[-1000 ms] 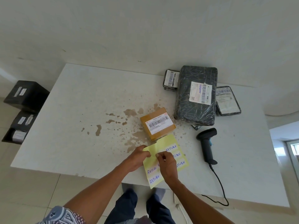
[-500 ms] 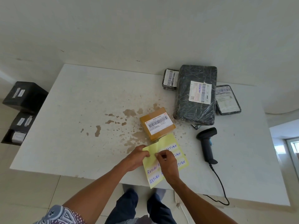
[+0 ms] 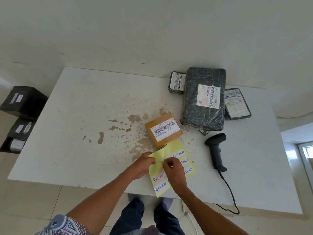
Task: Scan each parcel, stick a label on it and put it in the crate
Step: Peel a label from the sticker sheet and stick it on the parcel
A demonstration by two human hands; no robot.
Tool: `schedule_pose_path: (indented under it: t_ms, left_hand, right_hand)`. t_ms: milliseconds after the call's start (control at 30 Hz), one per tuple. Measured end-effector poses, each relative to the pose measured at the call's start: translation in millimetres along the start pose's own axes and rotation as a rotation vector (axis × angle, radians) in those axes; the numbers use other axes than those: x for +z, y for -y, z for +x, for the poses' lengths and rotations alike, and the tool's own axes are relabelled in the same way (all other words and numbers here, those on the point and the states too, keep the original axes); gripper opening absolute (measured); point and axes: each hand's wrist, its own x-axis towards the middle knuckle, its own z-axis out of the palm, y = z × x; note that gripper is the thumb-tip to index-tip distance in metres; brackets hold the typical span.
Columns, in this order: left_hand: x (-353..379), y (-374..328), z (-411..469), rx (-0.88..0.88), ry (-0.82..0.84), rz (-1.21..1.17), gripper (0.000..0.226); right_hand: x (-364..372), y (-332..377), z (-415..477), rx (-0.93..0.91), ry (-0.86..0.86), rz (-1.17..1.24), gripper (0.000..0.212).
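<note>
A yellow sheet of handwritten "RETURN" labels [image 3: 176, 150] lies near the table's front edge. My left hand [image 3: 142, 166] grips the sheet's left edge. On the sheet, my right hand [image 3: 173, 172] pinches a label at its fingertips. Just beyond the sheet sits a small brown parcel [image 3: 163, 129] with a barcode label on top. A black barcode scanner [image 3: 216, 150] lies to the right, its cable running off the front edge. At the back right, a big black wrapped parcel [image 3: 203, 99] lies over smaller black parcels [image 3: 176, 82], [image 3: 237, 104].
The white table [image 3: 76, 116] has brown stains near its middle. Left of the table, on the floor, black boxes [image 3: 22, 100] are stacked, and a dark crate [image 3: 12, 145] holds a white item. A white wall runs behind the table.
My right fingers have shifted slightly on the sheet while picking at a label. The left hand keeps its hold. The parcels and the scanner have not moved.
</note>
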Motion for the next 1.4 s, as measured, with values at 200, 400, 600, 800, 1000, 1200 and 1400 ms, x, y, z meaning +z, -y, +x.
schedule_pose_path:
  t_ms: [200,400,600,800,1000,1200,1400]
  left_hand:
    - [-2.0,2.7,0.9,0.076,0.044,0.071,0.042]
    - [-3.6,2.8,1.9,0.069,0.035,0.072,0.042]
    - [-4.7,3.1,-1.3,0.048,0.089,0.011,0.035]
    - [-4.6,3.5,-0.6,0.077,-0.008,0.098,0.033]
    - [-12.4,0.8,1.1,0.269,-0.376,0.547,0.026]
    - [0.3,-1.9,-12.7,0.410,-0.781,1.099,0.043]
    - [26.1,-9.5,-32.4,0.746,-0.172,0.555,0.014]
  right_hand:
    - [1.0,-0.4,-1.2,-0.013,0.002,0.014,0.007]
    - [-0.9,2.0,-1.3,0.003,-0.010,0.042,0.007]
    - [-0.2,2.6,-1.2,0.019,-0.009,0.037,0.008]
    - [-3.2,3.0,-1.1,0.038,-0.058,0.020,0.010]
    - [-21.4,11.2,-4.3,0.052,-0.153,0.061,0.010]
    - [-27.0,23.2,-9.7,0.009,-0.215,0.079,0.008]
    - [-12.6,43.3,-15.9,-0.095,-0.172,0.113,0.008]
